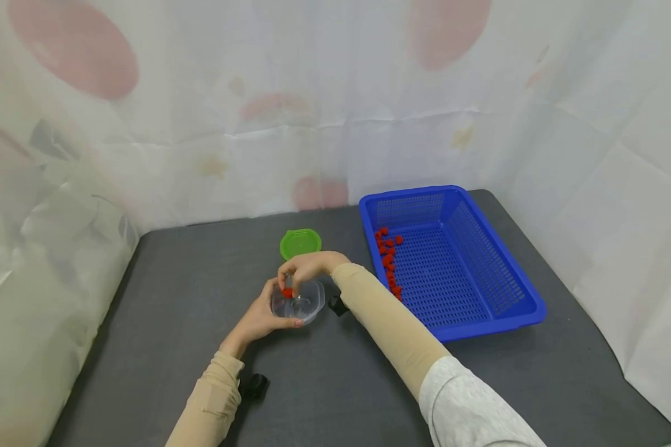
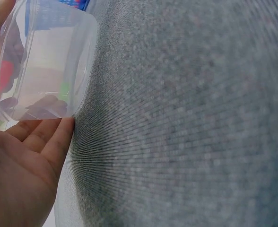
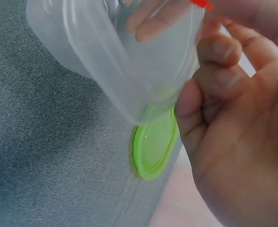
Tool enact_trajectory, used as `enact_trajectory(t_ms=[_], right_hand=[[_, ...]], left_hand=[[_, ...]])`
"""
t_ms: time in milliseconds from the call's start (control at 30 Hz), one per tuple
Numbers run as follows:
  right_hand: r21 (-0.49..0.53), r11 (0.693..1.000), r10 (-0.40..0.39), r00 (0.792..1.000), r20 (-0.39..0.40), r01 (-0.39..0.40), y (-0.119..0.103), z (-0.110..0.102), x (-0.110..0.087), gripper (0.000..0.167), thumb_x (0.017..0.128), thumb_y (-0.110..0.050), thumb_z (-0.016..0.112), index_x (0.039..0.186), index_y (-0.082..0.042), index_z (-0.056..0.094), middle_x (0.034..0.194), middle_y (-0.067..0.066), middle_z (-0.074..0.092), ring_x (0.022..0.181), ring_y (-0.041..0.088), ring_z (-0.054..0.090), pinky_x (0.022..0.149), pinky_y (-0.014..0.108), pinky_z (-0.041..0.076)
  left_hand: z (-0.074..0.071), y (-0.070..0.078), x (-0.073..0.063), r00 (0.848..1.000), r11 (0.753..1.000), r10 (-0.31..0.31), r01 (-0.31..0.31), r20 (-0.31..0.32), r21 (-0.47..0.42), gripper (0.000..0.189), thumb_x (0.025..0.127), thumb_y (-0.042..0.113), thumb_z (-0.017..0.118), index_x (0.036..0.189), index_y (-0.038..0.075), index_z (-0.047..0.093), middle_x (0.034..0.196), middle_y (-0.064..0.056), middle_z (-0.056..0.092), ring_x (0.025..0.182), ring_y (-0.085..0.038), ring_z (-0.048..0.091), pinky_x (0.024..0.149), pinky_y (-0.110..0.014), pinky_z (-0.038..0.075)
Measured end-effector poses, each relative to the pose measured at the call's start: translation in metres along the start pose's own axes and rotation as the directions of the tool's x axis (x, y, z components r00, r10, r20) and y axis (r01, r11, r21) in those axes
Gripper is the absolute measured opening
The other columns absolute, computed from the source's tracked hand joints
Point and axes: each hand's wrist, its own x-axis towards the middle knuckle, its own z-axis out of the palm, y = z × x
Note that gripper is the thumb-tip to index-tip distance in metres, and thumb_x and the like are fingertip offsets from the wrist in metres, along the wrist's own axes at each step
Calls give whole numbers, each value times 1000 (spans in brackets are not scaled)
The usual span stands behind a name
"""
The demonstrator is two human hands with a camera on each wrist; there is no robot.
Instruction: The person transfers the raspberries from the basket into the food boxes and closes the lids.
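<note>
A clear plastic container [image 1: 314,299] stands on the grey table, its open top facing up. My left hand [image 1: 259,318] grips it from the left, thumb on the near side and fingers round the far side. Over its mouth, my right hand [image 1: 311,266] pinches a small red piece [image 1: 287,292] between thumb and fingers; its exact kind is too small to tell. In the left wrist view the red piece [image 2: 3,75] shows blurred through the container wall [image 2: 54,61]. Only a bit of red [image 3: 203,4] shows at the top of the right wrist view.
A green lid [image 1: 300,243] lies flat just beyond the container. To the right stands a blue perforated basket [image 1: 522,313], with several red pieces [image 1: 390,261] along its left side. A white patterned curtain [image 1: 324,155] hangs behind the grey table [image 1: 173,310].
</note>
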Motion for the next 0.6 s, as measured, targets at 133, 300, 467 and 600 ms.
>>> enact_trajectory(t_ms=[133,300,467,600], right_hand=[[-56,998,21,1000,-11,-21,-1,3,1,26,77,-1,63,96,-19,62,107,-1,56,81,15,45,68,28,43],[-60,997,40,999,-29,-42,1,3,1,30,77,5,61,95,-19,63,103,1,56,75,15,40,65,31,40],[-83,996,28,999,-29,-31,2,2,3,32,76,6,60,94,-20,63,99,2,56,72,14,40,64,32,41],[-103,994,22,999,-29,-25,2,2,4,32,77,5,61,96,-20,63,92,2,54,69,13,39,61,28,39]], left_hand=[[2,-1,1,1000,1000,0,0,7,-15,94,65,41,84,137,25,26,149,-12,27,137,-34,28,106,-60,27],[3,-1,1,1000,1000,-3,3,14,-31,91,68,36,83,138,27,25,150,-11,24,138,-34,26,106,-61,26],[0,15,-6,1000,999,-15,16,21,-36,92,70,28,82,141,20,23,151,-16,22,138,-37,25,106,-62,25],[-5,32,-14,999,999,-13,14,32,-34,91,72,25,80,142,13,23,149,-19,24,137,-38,27,106,-60,26]])
